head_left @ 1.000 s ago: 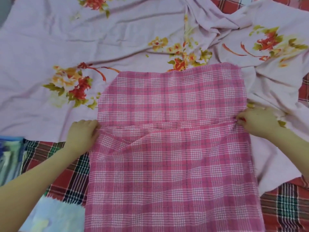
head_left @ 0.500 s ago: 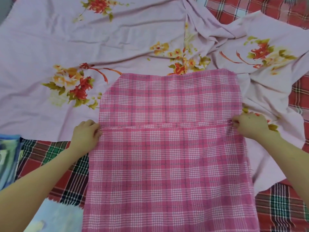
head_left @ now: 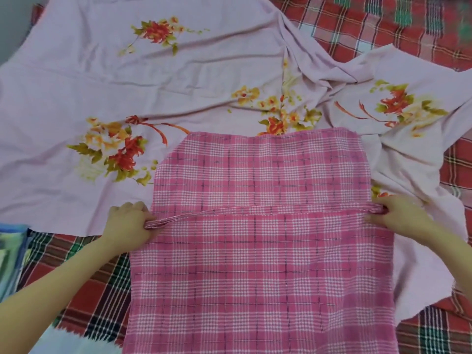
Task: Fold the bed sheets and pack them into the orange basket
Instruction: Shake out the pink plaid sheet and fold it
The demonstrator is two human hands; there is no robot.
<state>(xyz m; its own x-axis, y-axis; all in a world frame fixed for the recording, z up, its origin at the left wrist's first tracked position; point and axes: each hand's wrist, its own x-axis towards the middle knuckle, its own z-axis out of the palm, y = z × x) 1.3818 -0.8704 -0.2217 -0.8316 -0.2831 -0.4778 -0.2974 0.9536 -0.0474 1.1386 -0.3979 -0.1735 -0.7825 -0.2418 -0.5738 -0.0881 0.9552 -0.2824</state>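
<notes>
Fingers (head_left: 139,210) pinching plaid sheet (head_left: 255,277), floral sheet (head_left: 102,85) beneath, tartan blanket (head_left: 89,290)

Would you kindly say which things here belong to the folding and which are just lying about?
In the job: pink checked sheet, pinched by left hand and right hand; lilac floral sheet.
Lying about: red tartan blanket; blue item, left edge.

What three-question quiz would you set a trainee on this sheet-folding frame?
1. True or false: the left hand lies open, holding nothing.
2. The far end of the pink plaid sheet lies on: A) the lilac floral sheet B) a pillow C) bare floor.
3. Fill in: the right hand pinches the plaid sheet's folded ____.
Key: 1 false; 2 A; 3 edge.
</notes>
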